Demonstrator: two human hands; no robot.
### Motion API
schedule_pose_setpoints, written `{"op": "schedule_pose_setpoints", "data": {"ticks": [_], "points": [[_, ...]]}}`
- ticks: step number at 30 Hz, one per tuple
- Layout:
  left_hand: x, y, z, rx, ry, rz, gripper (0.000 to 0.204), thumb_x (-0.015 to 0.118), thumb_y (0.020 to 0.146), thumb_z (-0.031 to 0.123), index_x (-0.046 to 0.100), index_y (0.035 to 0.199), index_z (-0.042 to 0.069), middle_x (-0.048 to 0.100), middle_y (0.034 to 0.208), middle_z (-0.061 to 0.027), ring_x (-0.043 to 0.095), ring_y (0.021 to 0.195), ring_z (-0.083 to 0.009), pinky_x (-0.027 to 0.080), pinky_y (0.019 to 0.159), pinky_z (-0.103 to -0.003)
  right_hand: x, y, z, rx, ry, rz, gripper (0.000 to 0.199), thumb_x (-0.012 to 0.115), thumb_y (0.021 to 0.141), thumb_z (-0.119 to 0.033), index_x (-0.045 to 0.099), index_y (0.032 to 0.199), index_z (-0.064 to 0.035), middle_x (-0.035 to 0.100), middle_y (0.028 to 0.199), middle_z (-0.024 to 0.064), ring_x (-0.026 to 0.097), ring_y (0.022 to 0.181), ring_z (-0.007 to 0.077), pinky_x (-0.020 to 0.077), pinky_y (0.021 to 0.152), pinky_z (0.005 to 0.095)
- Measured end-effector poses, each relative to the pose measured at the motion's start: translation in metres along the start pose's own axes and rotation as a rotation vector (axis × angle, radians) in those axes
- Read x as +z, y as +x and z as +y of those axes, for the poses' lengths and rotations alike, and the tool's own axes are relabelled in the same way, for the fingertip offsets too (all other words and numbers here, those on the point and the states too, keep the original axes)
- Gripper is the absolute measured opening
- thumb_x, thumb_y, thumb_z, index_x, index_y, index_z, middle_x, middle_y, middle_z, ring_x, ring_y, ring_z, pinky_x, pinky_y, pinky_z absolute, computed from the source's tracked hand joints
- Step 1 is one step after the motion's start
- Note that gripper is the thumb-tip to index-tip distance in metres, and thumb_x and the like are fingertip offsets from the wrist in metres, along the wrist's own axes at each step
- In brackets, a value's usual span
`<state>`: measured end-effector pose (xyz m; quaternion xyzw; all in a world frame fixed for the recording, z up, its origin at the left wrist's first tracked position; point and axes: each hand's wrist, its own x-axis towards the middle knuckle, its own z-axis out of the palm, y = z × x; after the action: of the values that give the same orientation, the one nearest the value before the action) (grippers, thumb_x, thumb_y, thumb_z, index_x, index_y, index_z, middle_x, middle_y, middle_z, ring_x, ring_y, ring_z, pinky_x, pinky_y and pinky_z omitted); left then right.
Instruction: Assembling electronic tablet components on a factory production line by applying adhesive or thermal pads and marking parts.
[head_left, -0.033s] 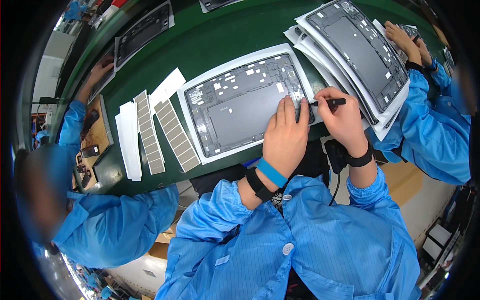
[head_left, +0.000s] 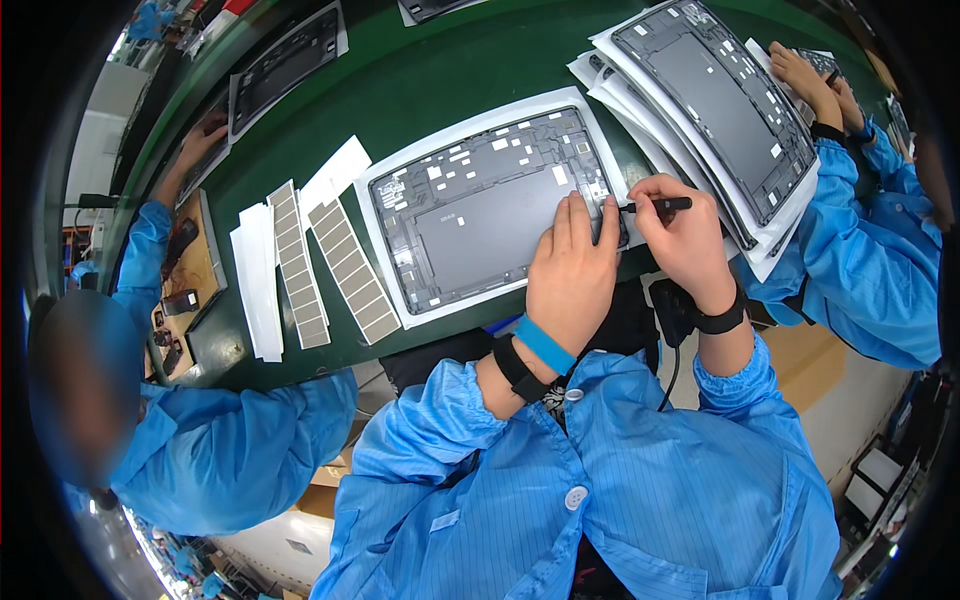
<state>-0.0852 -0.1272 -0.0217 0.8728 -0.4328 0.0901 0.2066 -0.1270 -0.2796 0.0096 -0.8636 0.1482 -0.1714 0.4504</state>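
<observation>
While white backing strips [head_left: 257,285] lie at the left of the green table [head_left: 420,65], two sticker strips [head_left: 298,265] with rows of grey-brown rectangles stand just beside them, slanting toward the dark grey panel [head_left: 480,230]. This panel lies on the table in front of the person, inner face up, on a white sheet [head_left: 540,110] whose margin shows around it. It has rounded corners, a cluster of small pale marks at its upper left, a broad smooth rectangle across its lower middle and many small white patches scattered along its upper part.

Over the panel's right part rests the left hand [head_left: 572,265], back upward and holding nothing; its fingers are extended, mostly together, one set a little apart, with the tips on the panel. A blue band [head_left: 545,345] circles that wrist. To its right, the right hand [head_left: 685,235] is curled, pinching a black pen-like tool [head_left: 672,203] between thumb and fingers. The tool's thin tip points left, near the left hand's fingertips at the panel's right edge; whether it touches the panel, I cannot tell. Farther right is a stack of similar panels [head_left: 705,110] interleaved with white sheets, its top panel tilted.
</observation>
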Motion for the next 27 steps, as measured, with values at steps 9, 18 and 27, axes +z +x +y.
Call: {"op": "schedule_pose_setpoints", "data": {"ticks": [9, 18, 27], "points": [[0.011, 0.000, 0.013, -0.066, 0.148, -0.079, 0.062, 0.072, 0.080, 0.025, 0.051, 0.134, 0.001, 0.050, 0.131, -0.0249, 0.048, 0.124, -0.0362, 0.047, 0.092, -0.041, 0.001, -0.004, 0.013, 0.011, 0.100, 0.109, 0.014, 0.061, 0.088, -0.009, 0.066, 0.091, 0.0036, 0.066, 0.070, 0.0095, 0.061, 0.059, 0.0134, 0.0476, 0.057, 0.0266], [-0.094, -0.043, -0.062, -0.464, -0.076, 0.202, 0.032, 0.059, 0.091, 0.015, 0.054, 0.116, -0.006, 0.055, 0.109, -0.0252, 0.055, 0.100, -0.0434, 0.045, 0.087, -0.048, 0.008, -0.022, 0.007, -0.193, 0.114, 0.003, 0.026, 0.058, 0.096, -0.012, 0.063, 0.119, -0.0024, 0.068, 0.112, 0.0174, 0.066, 0.103, 0.0314, 0.0502, 0.088, 0.0378], [-0.059, -0.057, -0.120, -0.740, 0.235, 0.164, 0.028, 0.065, 0.087, 0.021, 0.051, 0.093, -0.003, 0.053, 0.097, -0.0232, 0.057, 0.090, -0.0395, 0.049, 0.078, -0.044, 0.028, -0.042, 0.018, -0.470, -0.546, 0.034, 0.027, 0.063, 0.086, -0.005, 0.065, 0.114, -0.0042, 0.066, 0.116, 0.0142, 0.054, 0.120, 0.0336, 0.0424, 0.093, 0.0423]]}}
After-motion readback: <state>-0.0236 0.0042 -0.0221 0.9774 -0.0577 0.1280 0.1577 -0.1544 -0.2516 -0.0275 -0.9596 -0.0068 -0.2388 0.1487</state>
